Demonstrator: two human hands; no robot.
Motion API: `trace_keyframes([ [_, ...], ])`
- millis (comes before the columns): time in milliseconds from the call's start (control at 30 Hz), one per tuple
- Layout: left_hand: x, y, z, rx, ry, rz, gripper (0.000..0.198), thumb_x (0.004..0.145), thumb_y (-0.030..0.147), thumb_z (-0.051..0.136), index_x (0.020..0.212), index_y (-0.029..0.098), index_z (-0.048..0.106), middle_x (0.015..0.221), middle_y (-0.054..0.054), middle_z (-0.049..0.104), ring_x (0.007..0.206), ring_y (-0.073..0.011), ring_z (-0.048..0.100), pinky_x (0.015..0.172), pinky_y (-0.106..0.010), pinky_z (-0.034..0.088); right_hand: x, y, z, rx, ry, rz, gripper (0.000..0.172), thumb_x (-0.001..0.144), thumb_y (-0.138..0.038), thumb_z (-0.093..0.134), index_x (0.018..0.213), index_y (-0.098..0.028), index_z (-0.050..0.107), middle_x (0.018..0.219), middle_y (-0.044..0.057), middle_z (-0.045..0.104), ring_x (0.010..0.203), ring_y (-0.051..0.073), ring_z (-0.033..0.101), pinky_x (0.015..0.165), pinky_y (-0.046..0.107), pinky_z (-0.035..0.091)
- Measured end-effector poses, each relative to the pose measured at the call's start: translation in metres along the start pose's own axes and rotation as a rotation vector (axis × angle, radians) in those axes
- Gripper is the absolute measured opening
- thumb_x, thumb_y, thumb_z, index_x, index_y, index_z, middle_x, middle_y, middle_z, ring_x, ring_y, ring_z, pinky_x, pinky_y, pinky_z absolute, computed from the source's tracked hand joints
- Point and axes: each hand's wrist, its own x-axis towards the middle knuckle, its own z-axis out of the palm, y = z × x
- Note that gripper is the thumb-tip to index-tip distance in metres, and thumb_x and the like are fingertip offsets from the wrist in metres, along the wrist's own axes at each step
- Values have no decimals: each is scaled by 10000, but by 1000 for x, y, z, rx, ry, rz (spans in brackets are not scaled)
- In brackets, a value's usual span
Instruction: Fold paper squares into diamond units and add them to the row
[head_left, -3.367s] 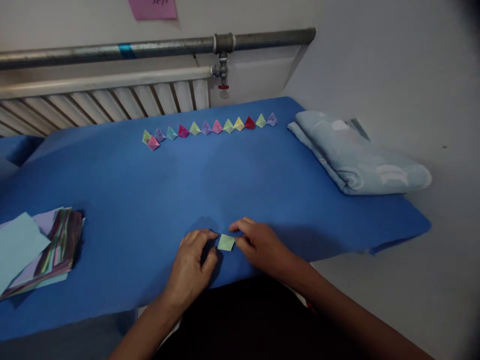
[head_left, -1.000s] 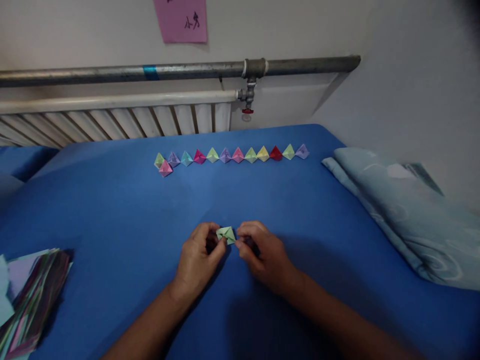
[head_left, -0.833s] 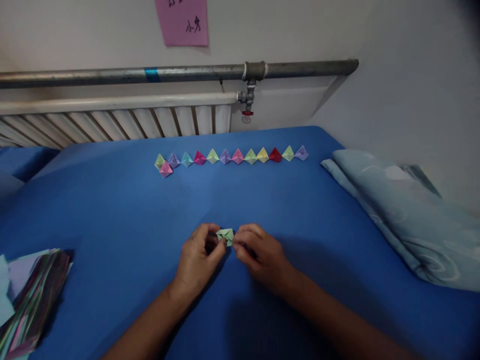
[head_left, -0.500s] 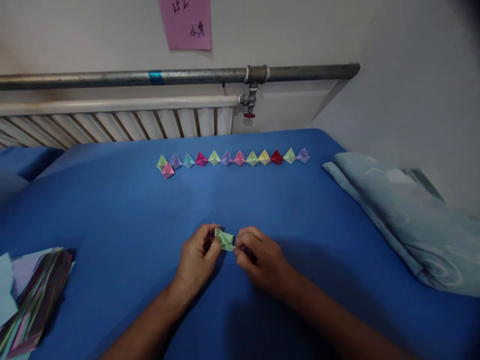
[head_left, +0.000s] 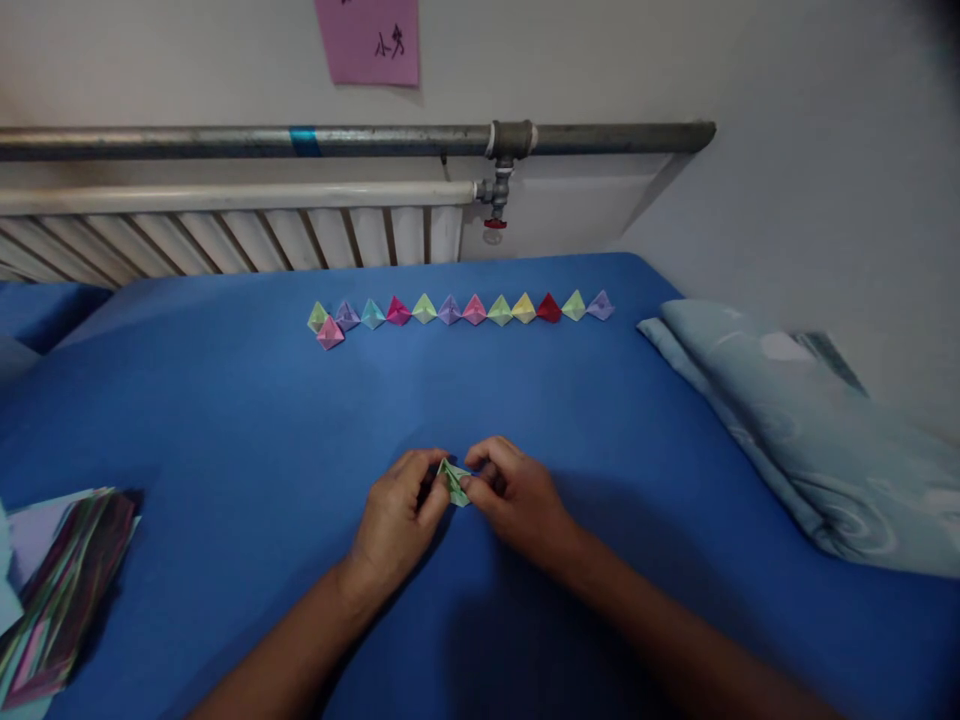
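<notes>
A small piece of green origami paper (head_left: 455, 484), folded and pointed at the top, is held between my two hands low over the blue surface. My left hand (head_left: 401, 515) pinches its left edge between thumb and fingers. On the other side, my right hand (head_left: 521, 500) has its thumb on the paper's right part, with the forefinger curled just above. Farther off, a row of small folded paper pieces (head_left: 474, 309) in several colours lies across the blue surface, and a pink folded piece (head_left: 330, 333) sits just in front of its left end.
At the lower left lies a stack of coloured paper sheets (head_left: 67, 590). A folded pale blue-green cloth (head_left: 780, 430) rests along the right side. Behind the blue surface (head_left: 247, 400) are a white radiator (head_left: 255, 238), a metal pipe (head_left: 390, 140) and a red-handled valve (head_left: 495, 224).
My right thumb has moved from the green paper's lower right corner up onto its right part, and the paper now looks narrower. The whole view has shifted slightly.
</notes>
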Motion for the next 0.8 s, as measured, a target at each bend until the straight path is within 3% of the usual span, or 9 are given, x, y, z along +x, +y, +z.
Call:
trace_keyframes([
  [367, 0, 1, 0, -47, -48, 75, 169, 881, 206, 498, 978, 218, 635, 904, -28, 700, 805, -153, 654, 740, -279, 515, 4, 2, 0, -159, -99, -102, 120, 824, -111, 532, 782, -198, 604, 709, -16, 577, 646, 116, 525, 603, 240, 385],
  [633, -1, 0, -1, -42, -41, -19, 117, 862, 231, 521, 895, 203, 630, 764, -1, 677, 643, -127, 619, 636, -254, 489, 5, 1, 1, -190, -130, -91, 95, 839, -131, 553, 787, -194, 600, 719, -12, 580, 654, 121, 528, 625, 247, 377],
  [800, -1, 0, 0, -25, -39, -42, 125, 863, 241, 508, 857, 202, 627, 755, 3, 674, 651, -122, 614, 614, -238, 464, 4, 0, 3, -221, -169, -75, 96, 849, -135, 540, 800, -191, 600, 744, -3, 600, 689, 126, 539, 649, 248, 374],
])
